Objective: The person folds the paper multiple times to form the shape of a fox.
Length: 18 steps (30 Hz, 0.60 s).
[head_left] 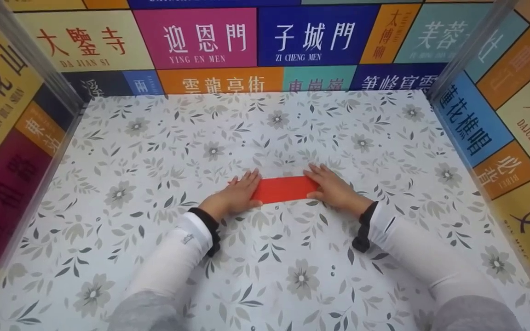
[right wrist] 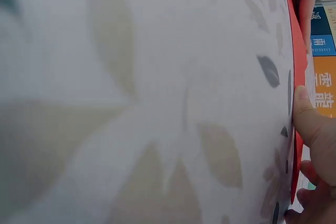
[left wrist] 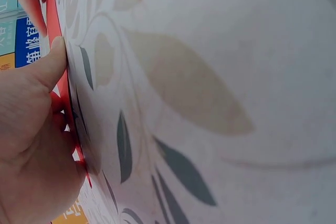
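A red paper strip (head_left: 284, 189) lies across the middle of the table, its long side running left to right. Over its left end rests my left hand (head_left: 236, 195), fingers stretched forward and thumb along the near edge. A small red corner pokes out beyond that hand's far side. My right hand (head_left: 335, 189) presses on the other end, thumb at the near edge and fingers reaching to the far edge. Seen edge-on in the left wrist view, the paper (left wrist: 64, 90) stays low against the table. The right wrist view shows the right thumb (right wrist: 304, 108) on the paper.
A white tablecloth (head_left: 302, 276) with grey flowers and leaves covers the table. Colourful panels with Chinese lettering stand behind it, such as the magenta panel (head_left: 196, 39), and on both sides. Clear plastic edging runs along the left and right table sides.
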Motion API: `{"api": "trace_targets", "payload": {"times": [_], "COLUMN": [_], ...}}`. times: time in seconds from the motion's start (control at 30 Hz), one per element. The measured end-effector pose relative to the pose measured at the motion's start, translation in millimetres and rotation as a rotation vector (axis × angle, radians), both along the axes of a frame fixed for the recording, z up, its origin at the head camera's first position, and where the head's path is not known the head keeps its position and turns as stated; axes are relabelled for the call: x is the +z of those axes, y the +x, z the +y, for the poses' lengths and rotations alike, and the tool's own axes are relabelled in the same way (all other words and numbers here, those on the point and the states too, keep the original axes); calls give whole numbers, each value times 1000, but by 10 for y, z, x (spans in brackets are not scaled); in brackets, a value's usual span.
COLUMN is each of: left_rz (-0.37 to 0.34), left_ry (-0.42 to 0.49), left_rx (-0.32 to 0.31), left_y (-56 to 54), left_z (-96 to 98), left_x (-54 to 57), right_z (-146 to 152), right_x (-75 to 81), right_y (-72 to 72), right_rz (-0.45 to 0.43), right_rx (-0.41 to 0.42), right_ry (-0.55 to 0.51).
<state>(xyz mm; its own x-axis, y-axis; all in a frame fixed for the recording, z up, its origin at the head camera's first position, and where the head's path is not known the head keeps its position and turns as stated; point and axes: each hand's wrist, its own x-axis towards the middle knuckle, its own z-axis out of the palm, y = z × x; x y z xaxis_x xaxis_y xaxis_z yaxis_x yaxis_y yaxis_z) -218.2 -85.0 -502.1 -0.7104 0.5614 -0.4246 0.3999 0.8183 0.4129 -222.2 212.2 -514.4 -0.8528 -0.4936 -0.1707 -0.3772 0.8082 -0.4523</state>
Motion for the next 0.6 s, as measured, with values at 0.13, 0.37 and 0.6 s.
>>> {"api": "trace_targets", "payload": {"times": [0.13,0.37,0.6], "left_rz": [14,75,89], "left_ry": [7,-55,-79], "left_rx": [11,67,126], "left_y": [16,105,182], "left_z": [-10,26,86], "left_x": [-15,-25,11], "right_z": [37,33,58], "right_x": [1,20,28], "right_y": [-4,-5,-5], "right_rz": [11,28,3], "right_rx": [16,43,30], "right_ry": [32,38,30]}}
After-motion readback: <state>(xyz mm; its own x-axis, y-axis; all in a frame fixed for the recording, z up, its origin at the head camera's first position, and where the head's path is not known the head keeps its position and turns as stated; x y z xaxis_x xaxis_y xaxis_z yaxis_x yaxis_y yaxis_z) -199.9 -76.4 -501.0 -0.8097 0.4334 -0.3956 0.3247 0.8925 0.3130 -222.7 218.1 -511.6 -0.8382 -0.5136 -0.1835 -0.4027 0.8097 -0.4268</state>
